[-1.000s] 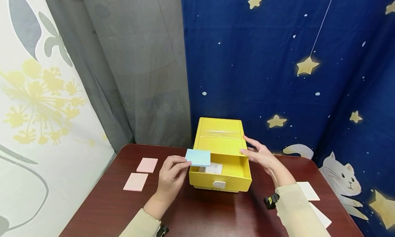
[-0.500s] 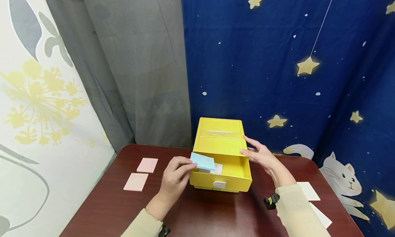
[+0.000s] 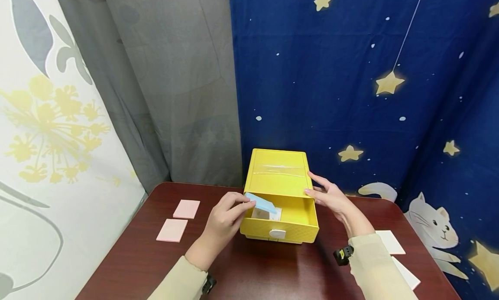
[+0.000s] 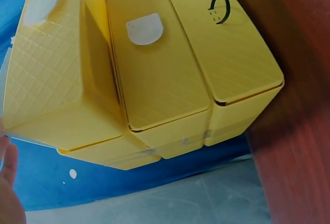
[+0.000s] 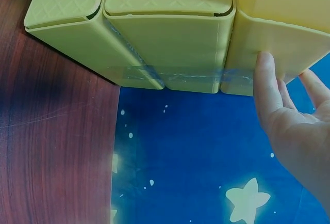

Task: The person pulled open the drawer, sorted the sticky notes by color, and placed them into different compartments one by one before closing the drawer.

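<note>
In the head view my left hand [image 3: 224,217] pinches a light blue sticky-note pad [image 3: 262,203] by its left end. The pad tilts down to the right, inside the open top drawer [image 3: 296,233] of a yellow drawer unit [image 3: 278,157]. Beneath it in the drawer is a whitish paper piece [image 3: 260,213], partly hidden. My right hand [image 3: 329,198] rests against the unit's right side near the top; the right wrist view shows its fingertips on the yellow side wall [image 5: 242,69]. Only the edge of my left hand [image 4: 10,193] enters the left wrist view, and the pad is hidden there.
Two pink pads [image 3: 172,230] lie on the dark red-brown table [image 3: 269,274] at the left. Two white pads [image 3: 391,242] lie at the right, partly behind the right sleeve. Below the open drawer are two closed drawers, the lowest with a black strap loop [image 4: 227,8]. Curtains hang behind.
My left hand has moved right with the blue pad, from over the drawer's left edge into the drawer, and the pad has tipped from near flat to slanting. The right hand stays put.
</note>
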`<move>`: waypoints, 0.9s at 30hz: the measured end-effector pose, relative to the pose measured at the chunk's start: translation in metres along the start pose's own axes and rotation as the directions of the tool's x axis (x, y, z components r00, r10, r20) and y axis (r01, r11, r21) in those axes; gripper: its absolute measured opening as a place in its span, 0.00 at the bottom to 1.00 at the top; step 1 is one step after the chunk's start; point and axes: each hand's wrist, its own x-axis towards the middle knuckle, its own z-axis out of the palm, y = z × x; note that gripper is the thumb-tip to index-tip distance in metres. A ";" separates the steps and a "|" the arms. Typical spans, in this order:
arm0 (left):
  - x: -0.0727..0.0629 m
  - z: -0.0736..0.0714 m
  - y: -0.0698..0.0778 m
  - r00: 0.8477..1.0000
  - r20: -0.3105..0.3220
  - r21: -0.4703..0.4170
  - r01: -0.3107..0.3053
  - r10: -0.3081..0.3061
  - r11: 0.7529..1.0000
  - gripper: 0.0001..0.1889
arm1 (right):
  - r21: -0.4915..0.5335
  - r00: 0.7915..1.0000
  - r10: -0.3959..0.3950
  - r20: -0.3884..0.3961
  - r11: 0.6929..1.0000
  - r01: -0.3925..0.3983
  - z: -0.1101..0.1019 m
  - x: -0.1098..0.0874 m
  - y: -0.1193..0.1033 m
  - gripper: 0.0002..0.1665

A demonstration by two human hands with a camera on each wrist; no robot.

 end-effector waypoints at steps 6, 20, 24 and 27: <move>0.007 0.003 -0.001 0.995 0.095 0.015 0.014 -0.015 1.000 0.09 | 0.014 1.000 -0.001 -0.001 1.000 0.001 0.000 0.000 0.000 0.48; 0.025 0.009 0.002 0.956 0.278 0.109 0.066 -0.095 0.992 0.06 | 0.009 1.000 -0.004 0.002 1.000 0.004 -0.001 0.000 0.001 0.47; 0.030 0.015 0.006 0.942 0.303 0.176 0.092 -0.143 0.980 0.03 | 0.000 1.000 -0.005 -0.003 1.000 0.005 -0.001 0.000 0.001 0.48; 0.035 0.018 0.011 0.928 0.329 0.231 0.101 -0.176 0.968 0.04 | -0.001 1.000 -0.001 -0.004 1.000 0.001 -0.001 0.000 0.000 0.48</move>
